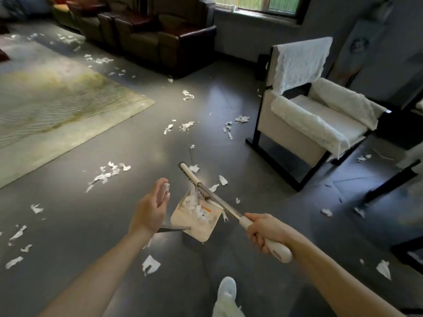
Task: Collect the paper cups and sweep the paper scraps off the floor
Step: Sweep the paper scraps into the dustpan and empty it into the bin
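My left hand (150, 208) holds the pale top of the dustpan handle (165, 191), fingers loosely curled round it. The beige dustpan (194, 225) hangs just above the grey floor with white paper scraps (194, 203) inside it. My right hand (263, 232) grips the white handle of the broom (219, 203). The broom's metal shaft crosses over the dustpan's far edge, and its head (190, 173) lies beyond it. Torn paper scraps (112, 171) lie scattered across the floor on all sides. No paper cup is in view.
A pale rug (57, 106) covers the floor at the left. A white armchair (309, 120) with a black frame stands at the right. Brown sofas (160, 35) line the back wall. My foot in a light shoe (226, 291) is at the bottom.
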Available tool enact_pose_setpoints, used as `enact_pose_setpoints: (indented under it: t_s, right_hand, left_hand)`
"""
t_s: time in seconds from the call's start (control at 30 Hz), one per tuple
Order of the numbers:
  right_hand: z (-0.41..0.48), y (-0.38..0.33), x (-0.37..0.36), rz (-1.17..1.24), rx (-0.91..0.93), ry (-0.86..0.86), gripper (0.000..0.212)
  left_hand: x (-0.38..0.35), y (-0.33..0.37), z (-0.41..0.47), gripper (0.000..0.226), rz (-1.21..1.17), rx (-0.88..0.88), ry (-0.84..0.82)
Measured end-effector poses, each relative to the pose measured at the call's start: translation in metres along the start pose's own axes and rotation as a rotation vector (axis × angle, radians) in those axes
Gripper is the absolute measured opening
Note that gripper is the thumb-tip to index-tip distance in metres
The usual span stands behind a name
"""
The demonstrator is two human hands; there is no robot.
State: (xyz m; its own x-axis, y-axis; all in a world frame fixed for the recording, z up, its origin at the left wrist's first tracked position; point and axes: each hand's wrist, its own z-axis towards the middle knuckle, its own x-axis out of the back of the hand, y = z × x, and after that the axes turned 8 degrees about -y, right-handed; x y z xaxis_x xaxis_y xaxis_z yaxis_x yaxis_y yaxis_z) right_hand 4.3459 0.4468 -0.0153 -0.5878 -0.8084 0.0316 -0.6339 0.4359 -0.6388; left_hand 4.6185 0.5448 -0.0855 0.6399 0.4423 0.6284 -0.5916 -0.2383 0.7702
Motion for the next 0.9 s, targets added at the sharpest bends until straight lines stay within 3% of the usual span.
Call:
enact_pose_setpoints:
  t_s: [0.13, 0.3, 0.5, 0.7, 0.9]
  right_hand:
    - [0.065, -0.057, 0.033, 0.043, 0.083, 0.043, 0.043]
    - [0.144, -0.125, 0.084, 0.091, 0.129, 0.015, 0.064]
    - [0.230, -0.243, 0.141, 0.162, 0.140, 0.006, 0.059]
    - [0.324, -0.359, 0.178, 0.231, 0.138, 0.027, 0.066]
    - [0.439, -0.484, 0.197, 0.371, 0.163, 0.066, 0.064]
  left_hand:
    - [0.015, -0.002, 0.080, 0.034, 0.015, 0.009, 0.103]
    - [0.028, -0.002, 0.194, 0.026, -0.016, 0.057, 0.153]
    - [0.051, -0.009, 0.325, 0.026, 0.030, 0.065, 0.218]
    - [0.071, -0.041, 0.475, 0.028, 0.039, 0.042, 0.216]
    - [0.100, -0.070, 0.661, 0.033, 0.015, -0.051, 0.113]
